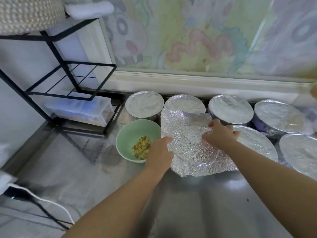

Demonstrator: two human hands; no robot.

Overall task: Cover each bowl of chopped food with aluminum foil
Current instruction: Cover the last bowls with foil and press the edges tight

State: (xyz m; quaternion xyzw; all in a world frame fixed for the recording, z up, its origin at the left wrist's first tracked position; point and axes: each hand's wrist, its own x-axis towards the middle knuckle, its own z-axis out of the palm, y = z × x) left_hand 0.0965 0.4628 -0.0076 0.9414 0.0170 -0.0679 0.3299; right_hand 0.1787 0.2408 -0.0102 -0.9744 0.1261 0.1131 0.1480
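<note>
A crumpled sheet of aluminum foil (188,140) lies draped over something in the middle of the steel table. My left hand (159,153) grips its left edge. My right hand (219,133) pinches a fold near its upper right. Just left of the foil stands an uncovered pale green bowl (130,133) with chopped yellowish food (141,147) in it. Several foil-covered bowls stand around: one at back left (145,103), one behind the sheet (186,103), others to the right (230,108) (278,115) (257,141) (300,152).
The steel table (197,203) stretches toward me. A black wire shelf frame (72,78) with a clear plastic box (80,109) stands at the left, off the table. A white cable (51,203) runs across the floor at lower left. A painted wall (205,40) backs the table.
</note>
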